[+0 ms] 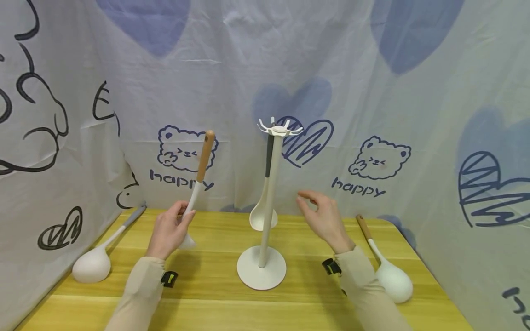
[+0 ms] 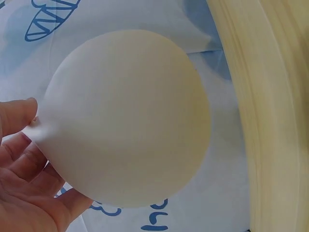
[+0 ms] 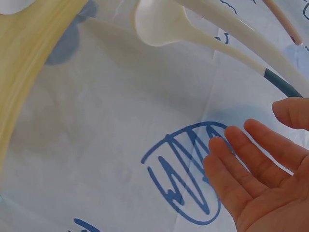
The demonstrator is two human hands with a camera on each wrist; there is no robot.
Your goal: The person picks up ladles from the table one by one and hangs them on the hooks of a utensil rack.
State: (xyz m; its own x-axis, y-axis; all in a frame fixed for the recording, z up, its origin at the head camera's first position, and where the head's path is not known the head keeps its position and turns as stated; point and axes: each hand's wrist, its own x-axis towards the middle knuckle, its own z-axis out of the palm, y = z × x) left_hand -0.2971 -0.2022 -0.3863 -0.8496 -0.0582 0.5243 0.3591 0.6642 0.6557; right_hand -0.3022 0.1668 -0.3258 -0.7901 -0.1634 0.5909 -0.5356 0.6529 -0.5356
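In the head view my left hand (image 1: pixel 167 232) grips the white shaft of a ladle (image 1: pixel 203 161), whose wooden handle points up. The left wrist view shows that ladle's round white bowl (image 2: pixel 130 116) large, with the thumb and fingers of my left hand (image 2: pixel 34 183) at its neck. A white utensil stand (image 1: pixel 267 220) rises between my hands. From its hooks hangs another ladle (image 1: pixel 258 216) with a dark grey handle. My right hand (image 1: pixel 325 220) is raised right of the stand, holding nothing; its fingers are loosely extended in the right wrist view.
A grey-handled ladle (image 1: pixel 93 264) lies bowl down at the table's left edge. On the right, beside my right forearm, lies a wooden-handled ladle (image 1: pixel 393 280). A printed cloth (image 1: pixel 232 82) hangs behind and around the wooden table (image 1: pixel 219 303).
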